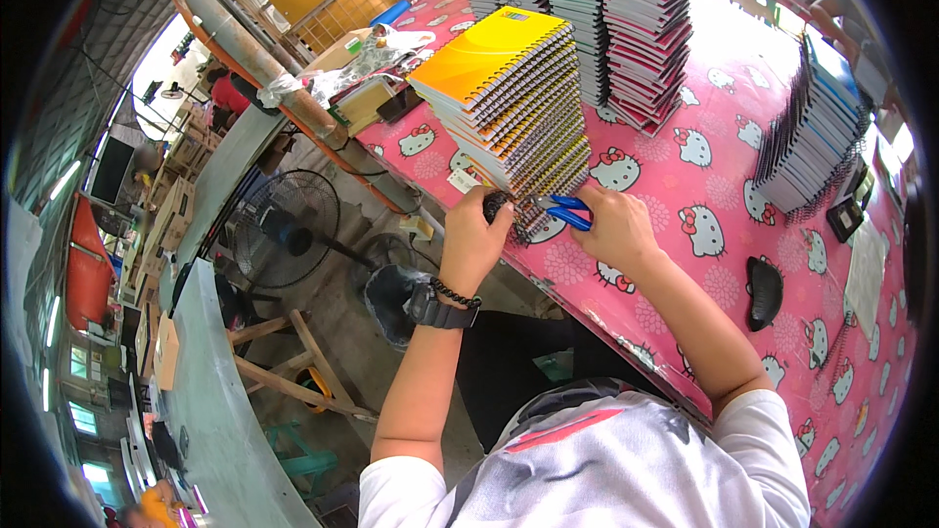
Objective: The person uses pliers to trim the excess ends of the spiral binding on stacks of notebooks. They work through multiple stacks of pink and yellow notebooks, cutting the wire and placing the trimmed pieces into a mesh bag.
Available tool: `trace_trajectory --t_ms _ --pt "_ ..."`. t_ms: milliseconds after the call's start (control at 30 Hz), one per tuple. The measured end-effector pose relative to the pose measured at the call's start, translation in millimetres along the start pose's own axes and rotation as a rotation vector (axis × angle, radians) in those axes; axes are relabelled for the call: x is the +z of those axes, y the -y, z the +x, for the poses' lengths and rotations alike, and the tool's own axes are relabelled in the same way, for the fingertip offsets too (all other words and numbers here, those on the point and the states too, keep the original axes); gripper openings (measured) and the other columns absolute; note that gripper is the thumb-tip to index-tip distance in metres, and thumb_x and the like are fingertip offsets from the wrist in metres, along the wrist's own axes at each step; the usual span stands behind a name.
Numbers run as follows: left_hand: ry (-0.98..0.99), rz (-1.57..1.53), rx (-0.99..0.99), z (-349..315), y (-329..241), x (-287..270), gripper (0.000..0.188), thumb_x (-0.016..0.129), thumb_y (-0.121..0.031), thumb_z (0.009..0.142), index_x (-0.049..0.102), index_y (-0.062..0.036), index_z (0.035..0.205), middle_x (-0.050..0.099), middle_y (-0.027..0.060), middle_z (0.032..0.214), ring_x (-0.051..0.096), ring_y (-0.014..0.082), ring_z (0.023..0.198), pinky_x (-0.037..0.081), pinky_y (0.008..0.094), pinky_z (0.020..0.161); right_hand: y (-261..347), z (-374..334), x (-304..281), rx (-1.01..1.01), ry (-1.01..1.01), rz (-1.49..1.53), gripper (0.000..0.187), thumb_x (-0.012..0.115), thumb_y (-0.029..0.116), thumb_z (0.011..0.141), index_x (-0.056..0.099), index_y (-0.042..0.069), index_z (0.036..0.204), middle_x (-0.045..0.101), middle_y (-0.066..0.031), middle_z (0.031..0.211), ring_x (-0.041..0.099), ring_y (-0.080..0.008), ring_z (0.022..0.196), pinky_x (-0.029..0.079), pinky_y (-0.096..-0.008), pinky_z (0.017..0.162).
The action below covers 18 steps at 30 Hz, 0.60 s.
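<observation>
A tall stack of spiral-bound notebooks [518, 88] with yellow-orange covers stands near the table's left edge, its wire coils turned toward me. My right hand [621, 230] grips blue-handled pliers [570, 213], whose jaws reach to the coils low on the stack. At the stack's bottom corner, my left hand [471, 240] is closed, thumb and fingers around a small dark, ridged thing [497, 205] that I cannot make out. A dark watch and a beaded bracelet are on my left wrist. The pliers' tips are partly hidden against the coils.
Stacks of notebooks with red covers [648, 49] and green covers [579, 29] stand behind. Blue-covered notebooks [812, 137] lean at the right. A black curved object [764, 293] lies on the pink patterned tablecloth [685, 323]. Left of the table are a fan [287, 228] and wooden stool [303, 362].
</observation>
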<state>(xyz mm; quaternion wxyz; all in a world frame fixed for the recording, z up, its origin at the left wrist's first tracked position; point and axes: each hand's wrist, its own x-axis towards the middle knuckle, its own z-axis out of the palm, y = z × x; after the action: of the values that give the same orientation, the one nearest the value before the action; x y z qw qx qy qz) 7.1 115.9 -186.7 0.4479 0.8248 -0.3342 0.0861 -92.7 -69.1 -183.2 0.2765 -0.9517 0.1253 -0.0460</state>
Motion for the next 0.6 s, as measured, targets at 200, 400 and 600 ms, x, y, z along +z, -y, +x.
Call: trace_trajectory --t_ms 200,400,600 --pt "0.152 -0.009 -0.239 0.3 5.7 -3.4 0.034 0.07 -0.022 0.08 0.062 0.0028 0.102 0.068 0.0124 0.085 0.064 0.0192 0.075 0.049 0.0313 0.073 -10.3 -3.7 16.1 -0.26 -0.333 -0.128 0.045 0.072 0.019 0.065 0.061 0.007 0.107 0.06 -0.0123 0.094 0.057 -0.0281 0.098 0.043 -0.0402 0.085" --pt "0.144 -0.001 -0.189 -0.7 -0.5 -4.3 0.031 0.072 -0.021 0.077 0.063 0.0016 0.095 0.067 0.0169 0.079 0.065 0.0289 0.073 0.049 0.0364 0.069 -11.0 0.8 27.0 -0.212 -0.22 -0.04 0.027 0.069 0.02 0.067 0.059 0.004 0.087 0.061 -0.0125 0.076 0.062 -0.034 0.075 0.049 -0.0453 0.065" --pt "0.2 -0.032 -0.285 -0.7 0.2 -6.5 0.028 0.07 -0.02 0.079 0.064 0.001 0.096 0.068 0.0125 0.08 0.064 0.0215 0.072 0.049 0.0334 0.07 -11.1 -1.3 24.8 -0.154 -0.131 0.06 0.027 0.069 0.021 0.067 0.061 0.005 0.086 0.062 -0.0126 0.075 0.062 -0.0353 0.073 0.049 -0.0453 0.065"
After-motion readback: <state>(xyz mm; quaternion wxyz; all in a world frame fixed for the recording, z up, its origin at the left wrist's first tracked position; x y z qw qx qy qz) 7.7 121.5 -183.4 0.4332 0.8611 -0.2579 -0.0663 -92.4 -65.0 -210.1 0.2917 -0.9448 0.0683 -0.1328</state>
